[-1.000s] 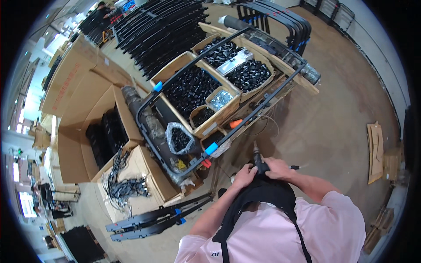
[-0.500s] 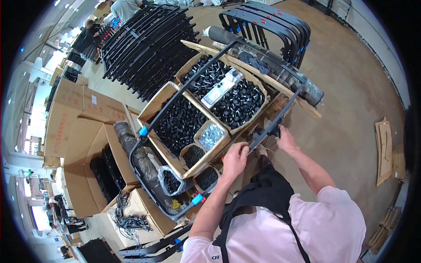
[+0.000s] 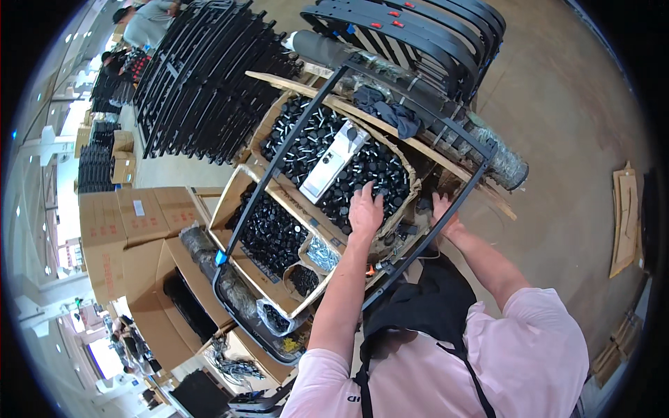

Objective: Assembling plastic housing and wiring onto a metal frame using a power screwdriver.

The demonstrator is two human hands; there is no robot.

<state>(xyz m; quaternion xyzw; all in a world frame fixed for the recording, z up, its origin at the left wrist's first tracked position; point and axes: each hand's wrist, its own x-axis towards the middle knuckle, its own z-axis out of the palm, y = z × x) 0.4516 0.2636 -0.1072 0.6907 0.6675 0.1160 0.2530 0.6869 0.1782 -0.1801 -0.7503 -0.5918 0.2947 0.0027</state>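
The left hand (image 3: 365,207) rests with fingers spread on black caps (image 3: 376,174) in a box (image 3: 411,191), while the right hand (image 3: 442,210) grips the black frame (image 3: 460,191).

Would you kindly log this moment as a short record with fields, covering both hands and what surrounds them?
Left hand: reaching into a cardboard box of small black parts, fingers spread on them
Right hand: on the black metal frame lying across the boxes; grip cannot be judged
In the box: grey flat packet
Nearby: second box of black parts, stacked black frames
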